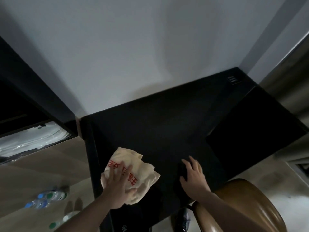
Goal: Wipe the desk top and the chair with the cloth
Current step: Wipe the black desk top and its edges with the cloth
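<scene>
Two hands on the desk (pixel 158 124) — left hand (pixel 117 186) flat on the red-lettered cloth (pixel 133 166), right hand (pixel 194 177) cupping something dark.

We see the counter (pixel 167 124) set against the wall (pixel 133 47) behind it, its far right corner tucked where two walls meet. The cloth (pixel 133 169) lies on the counter near its left front edge, with the left hand (pixel 117 188) flat on top of it. The right hand (pixel 194 178) rests on the counter to the right of the cloth, apart from it. The chair (pixel 242 206) stands before the counter at its right front. Bottles (pixel 45 200) lie on the floor (pixel 50 164) left of the counter.
</scene>
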A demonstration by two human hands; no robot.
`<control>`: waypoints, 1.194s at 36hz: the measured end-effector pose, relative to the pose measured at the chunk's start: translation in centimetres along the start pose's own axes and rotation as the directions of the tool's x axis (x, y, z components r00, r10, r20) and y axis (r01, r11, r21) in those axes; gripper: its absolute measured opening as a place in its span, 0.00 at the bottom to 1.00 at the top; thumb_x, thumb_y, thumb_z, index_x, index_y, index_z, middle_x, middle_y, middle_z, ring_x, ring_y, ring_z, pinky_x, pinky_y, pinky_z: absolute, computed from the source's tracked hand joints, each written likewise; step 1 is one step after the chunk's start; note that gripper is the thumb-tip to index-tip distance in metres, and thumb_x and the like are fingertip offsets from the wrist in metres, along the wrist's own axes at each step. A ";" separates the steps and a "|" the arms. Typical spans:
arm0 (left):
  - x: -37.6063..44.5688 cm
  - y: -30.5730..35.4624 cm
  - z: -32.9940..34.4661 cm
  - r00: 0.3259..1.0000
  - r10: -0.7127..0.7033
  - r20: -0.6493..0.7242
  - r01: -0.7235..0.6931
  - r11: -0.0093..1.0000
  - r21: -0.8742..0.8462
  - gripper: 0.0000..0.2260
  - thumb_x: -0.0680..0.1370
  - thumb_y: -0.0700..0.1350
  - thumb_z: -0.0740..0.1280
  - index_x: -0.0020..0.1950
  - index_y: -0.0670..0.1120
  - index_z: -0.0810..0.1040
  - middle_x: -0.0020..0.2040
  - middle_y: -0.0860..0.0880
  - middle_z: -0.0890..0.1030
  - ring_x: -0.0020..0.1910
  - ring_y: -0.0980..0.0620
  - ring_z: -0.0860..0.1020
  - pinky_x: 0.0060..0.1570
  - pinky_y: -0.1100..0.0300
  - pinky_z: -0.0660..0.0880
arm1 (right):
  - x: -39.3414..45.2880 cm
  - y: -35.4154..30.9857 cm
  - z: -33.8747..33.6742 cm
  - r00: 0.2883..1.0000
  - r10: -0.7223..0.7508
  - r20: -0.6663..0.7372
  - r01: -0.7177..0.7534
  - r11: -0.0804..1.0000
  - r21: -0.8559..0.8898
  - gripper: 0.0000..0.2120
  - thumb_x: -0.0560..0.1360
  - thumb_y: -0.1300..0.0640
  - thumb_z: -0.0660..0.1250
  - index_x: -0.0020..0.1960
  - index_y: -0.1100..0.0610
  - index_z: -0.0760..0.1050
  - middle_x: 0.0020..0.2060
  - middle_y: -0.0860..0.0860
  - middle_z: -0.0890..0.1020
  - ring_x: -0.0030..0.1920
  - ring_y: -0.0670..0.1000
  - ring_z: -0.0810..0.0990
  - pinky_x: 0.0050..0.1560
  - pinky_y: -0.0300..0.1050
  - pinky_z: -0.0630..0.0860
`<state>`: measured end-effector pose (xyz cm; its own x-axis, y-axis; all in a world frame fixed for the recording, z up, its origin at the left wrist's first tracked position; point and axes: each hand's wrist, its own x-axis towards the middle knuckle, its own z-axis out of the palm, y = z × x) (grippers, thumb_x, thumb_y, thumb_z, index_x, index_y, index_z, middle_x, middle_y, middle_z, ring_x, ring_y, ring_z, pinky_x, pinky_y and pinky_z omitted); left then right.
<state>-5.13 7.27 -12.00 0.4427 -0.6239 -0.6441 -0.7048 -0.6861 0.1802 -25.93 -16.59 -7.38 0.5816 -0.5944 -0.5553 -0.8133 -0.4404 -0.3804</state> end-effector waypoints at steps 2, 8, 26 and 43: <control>0.6 0.2 -0.7 1.000 -0.007 0.018 0.007 1.000 0.003 0.44 0.56 0.82 0.26 0.64 0.65 0.13 0.75 0.51 0.18 0.78 0.39 0.27 0.73 0.30 0.35 | -0.2 1.8 -0.8 0.999 0.037 0.003 -0.037 0.999 -0.016 0.34 0.81 0.51 0.63 0.81 0.44 0.50 0.82 0.47 0.43 0.81 0.56 0.40 0.79 0.58 0.52; 3.2 3.1 -3.1 0.992 -0.092 0.087 0.093 0.996 -0.008 0.38 0.80 0.71 0.43 0.71 0.56 0.18 0.73 0.48 0.18 0.74 0.34 0.23 0.73 0.27 0.38 | -0.1 5.8 -2.7 0.992 0.122 -0.026 -0.122 0.993 0.009 0.37 0.81 0.49 0.64 0.82 0.45 0.47 0.82 0.48 0.41 0.81 0.57 0.38 0.80 0.57 0.51; 13.1 21.8 -7.6 0.983 -0.029 0.183 0.063 0.981 -0.183 0.42 0.75 0.78 0.46 0.72 0.63 0.20 0.71 0.54 0.16 0.72 0.36 0.20 0.71 0.27 0.30 | 3.9 14.3 -8.0 0.977 0.210 -0.030 -0.204 0.969 0.136 0.39 0.80 0.50 0.65 0.82 0.46 0.45 0.82 0.48 0.41 0.81 0.58 0.39 0.80 0.59 0.50; 8.3 11.7 -9.5 0.978 -0.063 -0.197 -0.060 0.825 -0.562 0.22 0.86 0.49 0.59 0.80 0.55 0.64 0.83 0.53 0.56 0.82 0.52 0.52 0.80 0.50 0.53 | 7.3 -3.2 -3.0 0.996 0.032 0.079 -0.035 0.999 0.040 0.45 0.76 0.32 0.60 0.79 0.37 0.32 0.76 0.48 0.25 0.76 0.64 0.25 0.74 0.74 0.38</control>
<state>-4.44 -9.45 -8.19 0.5867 -0.6411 -0.4947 -0.2965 -0.7386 0.6055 -19.01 -21.57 -8.00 0.5519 -0.5532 -0.6240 -0.8334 -0.3916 -0.3899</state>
